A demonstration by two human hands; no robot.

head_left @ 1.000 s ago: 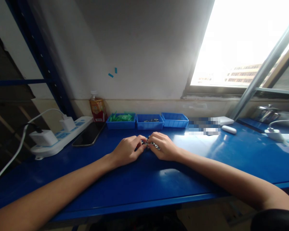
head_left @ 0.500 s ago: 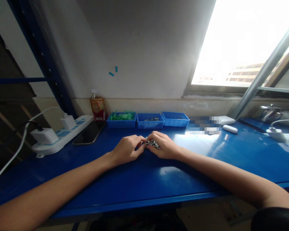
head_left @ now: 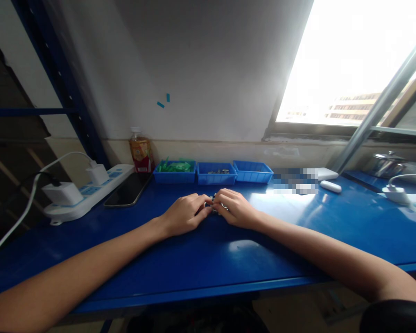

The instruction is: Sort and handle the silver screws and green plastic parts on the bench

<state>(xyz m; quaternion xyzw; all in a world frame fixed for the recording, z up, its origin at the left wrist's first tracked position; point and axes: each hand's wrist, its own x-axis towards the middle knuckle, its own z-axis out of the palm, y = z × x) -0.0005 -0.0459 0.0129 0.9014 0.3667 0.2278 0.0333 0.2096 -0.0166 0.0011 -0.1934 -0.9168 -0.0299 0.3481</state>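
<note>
Both my hands rest together on the blue tabletop (head_left: 201, 259) near its middle. My left hand (head_left: 184, 212) has its fingers curled and pinched toward a small cluster of shiny metal parts (head_left: 216, 204). My right hand (head_left: 234, 209) is closed over that same cluster, which shows only between the fingertips of the two hands. What kind of parts they are is too small to tell.
Three blue bins stand against the wall: one with green pieces (head_left: 175, 170), one with small metal parts (head_left: 217, 173), one that looks bare (head_left: 253, 171). A bottle (head_left: 140, 151), a phone (head_left: 127, 190) and a power strip (head_left: 90, 191) sit at left. White devices (head_left: 329, 186) lie at right.
My right hand has closed more over the metal parts, so less of them shows. Both hands stay in the same spot on the table.
</note>
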